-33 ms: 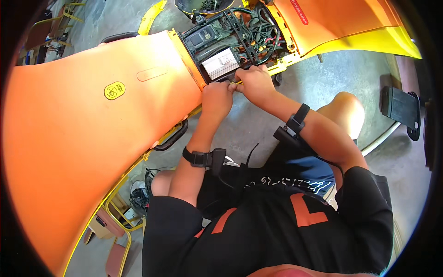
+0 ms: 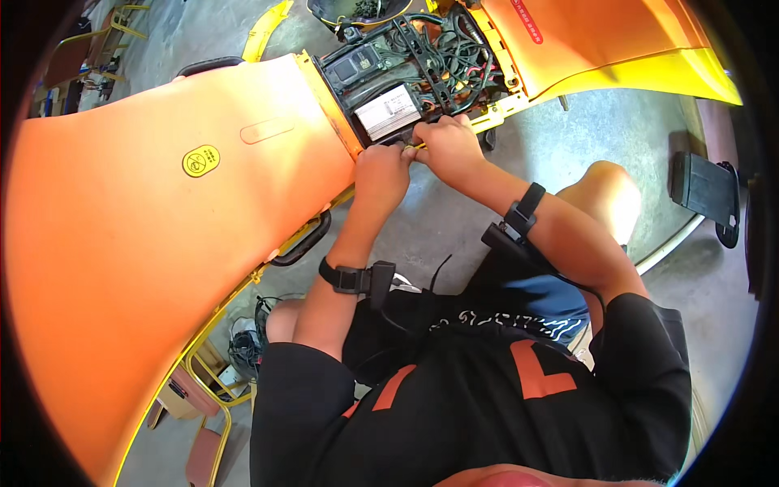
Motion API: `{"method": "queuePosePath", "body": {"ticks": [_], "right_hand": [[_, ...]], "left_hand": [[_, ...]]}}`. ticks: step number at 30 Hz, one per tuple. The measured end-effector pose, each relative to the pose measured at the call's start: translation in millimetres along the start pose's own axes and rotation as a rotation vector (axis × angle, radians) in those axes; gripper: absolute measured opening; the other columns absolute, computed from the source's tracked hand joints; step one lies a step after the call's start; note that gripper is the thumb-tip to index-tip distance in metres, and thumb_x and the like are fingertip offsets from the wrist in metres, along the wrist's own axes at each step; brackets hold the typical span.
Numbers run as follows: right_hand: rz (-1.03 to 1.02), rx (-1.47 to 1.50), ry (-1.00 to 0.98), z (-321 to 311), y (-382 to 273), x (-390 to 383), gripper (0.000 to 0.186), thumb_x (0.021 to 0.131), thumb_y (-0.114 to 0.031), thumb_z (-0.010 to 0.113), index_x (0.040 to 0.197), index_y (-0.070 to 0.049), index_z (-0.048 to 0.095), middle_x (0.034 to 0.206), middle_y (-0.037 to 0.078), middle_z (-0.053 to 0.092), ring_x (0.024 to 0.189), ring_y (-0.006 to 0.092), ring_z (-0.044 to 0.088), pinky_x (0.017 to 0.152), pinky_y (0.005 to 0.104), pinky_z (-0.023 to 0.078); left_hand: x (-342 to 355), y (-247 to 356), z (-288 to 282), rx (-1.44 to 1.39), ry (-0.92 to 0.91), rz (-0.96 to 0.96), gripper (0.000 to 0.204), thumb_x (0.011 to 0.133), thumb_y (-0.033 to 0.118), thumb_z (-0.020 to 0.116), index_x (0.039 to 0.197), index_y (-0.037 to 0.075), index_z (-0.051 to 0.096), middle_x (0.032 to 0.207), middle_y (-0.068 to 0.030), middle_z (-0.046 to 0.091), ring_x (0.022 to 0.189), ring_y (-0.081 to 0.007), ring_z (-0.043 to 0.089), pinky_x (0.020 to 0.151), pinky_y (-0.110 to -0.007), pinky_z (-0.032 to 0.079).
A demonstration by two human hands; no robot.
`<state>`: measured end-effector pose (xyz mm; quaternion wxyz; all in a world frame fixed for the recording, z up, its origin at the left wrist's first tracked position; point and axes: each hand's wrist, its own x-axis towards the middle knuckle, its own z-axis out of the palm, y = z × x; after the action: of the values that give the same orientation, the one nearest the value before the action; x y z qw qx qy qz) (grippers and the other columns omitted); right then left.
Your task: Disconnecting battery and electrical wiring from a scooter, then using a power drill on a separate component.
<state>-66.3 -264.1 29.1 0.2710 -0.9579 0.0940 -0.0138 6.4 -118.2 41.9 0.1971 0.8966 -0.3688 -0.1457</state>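
My left hand [image 2: 381, 174] and my right hand [image 2: 450, 148] meet at the near edge of an open compartment, between two orange seat cushions. The fingers of both are curled and closed, thumbs close together. Whatever they pinch is very small or hidden behind the knuckles. Just beyond them lies a silver metal box [image 2: 388, 112] with a white label. Right of it runs a tangle of black cables [image 2: 458, 61] with some red ones. A yellow frame rail [image 2: 491, 120] passes beside my right hand. Each of my forearms wears a black strap with a small device.
The large orange cushion [image 2: 162, 243] fills the left side, with a black handle [image 2: 304, 241] under its edge. Another orange cushion [image 2: 600, 40] is at the upper right. A black bucket [image 2: 324, 12] stands beyond the compartment. A dark box [image 2: 704, 185] is far right; yellow-framed chairs [image 2: 207, 450] are lower left.
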Motion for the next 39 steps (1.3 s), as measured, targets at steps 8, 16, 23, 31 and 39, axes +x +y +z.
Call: {"method": "queuePosePath", "body": {"ticks": [8,16,23,31,39], "right_hand": [[-0.079,0.074,0.048,-2,1,2,0.017,0.079,-0.030,0.071,0.082,-0.014,0.067,0.079,0.003,0.067,0.086,0.0241,0.060,0.082,0.0427,0.037],[0.012,0.067,0.041,4,-1,4,0.014,0.079,-0.026,0.073,0.078,-0.013,0.069,0.074,0.004,0.067,0.087,0.0245,0.061,0.082,0.0425,0.036],[-0.025,0.101,0.103,3,-2,-1,0.019,0.078,-0.029,0.075,0.082,-0.011,0.070,0.074,0.004,0.066,0.084,0.0253,0.060,0.082,0.0416,0.038],[0.054,0.037,0.066,2,-9,2,0.023,0.075,-0.032,0.078,0.083,-0.012,0.069,0.079,0.003,0.068,0.088,0.0241,0.061,0.084,0.0417,0.037],[0.116,0.034,-0.032,0,-9,5,0.030,0.075,-0.039,0.078,0.085,-0.013,0.069,0.080,0.003,0.069,0.088,0.0234,0.061,0.085,0.0411,0.036]], "left_hand": [[-5,-15,10,-0.056,0.138,0.165,0.015,0.081,0.014,0.068,0.090,0.002,0.068,0.084,-0.0173,0.066,0.088,-0.0364,0.061,0.078,-0.048,0.043],[-2,-18,16,0.047,0.088,0.146,0.011,0.074,0.007,0.070,0.084,0.002,0.067,0.078,-0.0163,0.064,0.083,-0.0356,0.061,0.073,-0.047,0.045],[-4,-19,21,-0.018,0.151,0.153,0.008,0.074,0.002,0.068,0.082,0.002,0.064,0.079,-0.0170,0.065,0.084,-0.0359,0.062,0.071,-0.047,0.046],[-3,-17,19,-0.049,0.083,0.097,0.008,0.075,0.000,0.065,0.082,0.000,0.060,0.084,-0.0180,0.065,0.087,-0.0376,0.061,0.075,-0.049,0.045],[0,-18,7,-0.171,-0.066,0.069,0.010,0.079,-0.001,0.059,0.089,-0.004,0.060,0.095,-0.0233,0.063,0.094,-0.0410,0.060,0.081,-0.049,0.046]]}}
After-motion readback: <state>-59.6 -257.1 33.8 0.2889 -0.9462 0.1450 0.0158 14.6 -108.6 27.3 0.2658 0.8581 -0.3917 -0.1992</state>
